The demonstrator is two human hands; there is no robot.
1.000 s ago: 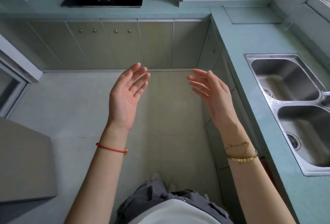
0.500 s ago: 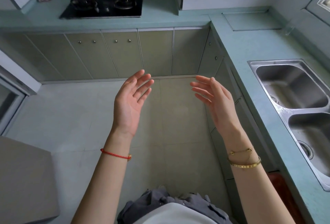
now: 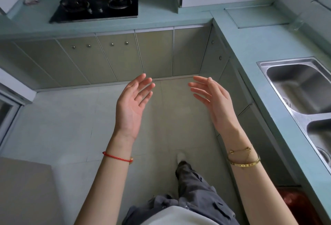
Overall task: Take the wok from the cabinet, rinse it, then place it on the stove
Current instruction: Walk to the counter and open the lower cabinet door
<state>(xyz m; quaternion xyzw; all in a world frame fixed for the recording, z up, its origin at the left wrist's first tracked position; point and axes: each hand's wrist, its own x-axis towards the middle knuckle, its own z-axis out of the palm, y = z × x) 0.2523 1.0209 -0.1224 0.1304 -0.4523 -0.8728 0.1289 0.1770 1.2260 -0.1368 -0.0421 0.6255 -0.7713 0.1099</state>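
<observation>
moved: the person has stepped nearer the far cabinets (image 3: 114, 58), one foot (image 3: 180, 157) now forward, sink (image 3: 300, 86) slid toward the right edge | hands: left hand (image 3: 131, 106) and right hand (image 3: 215, 103) raised, apart, palms facing, fingers loose, holding nothing | stove (image 3: 96, 7): far left on the counter (image 3: 157, 17) | wok: hidden, cannot tell where; cabinet doors closed

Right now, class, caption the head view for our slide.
Left hand and right hand hover open and empty before closed cabinets, stove beyond.
</observation>
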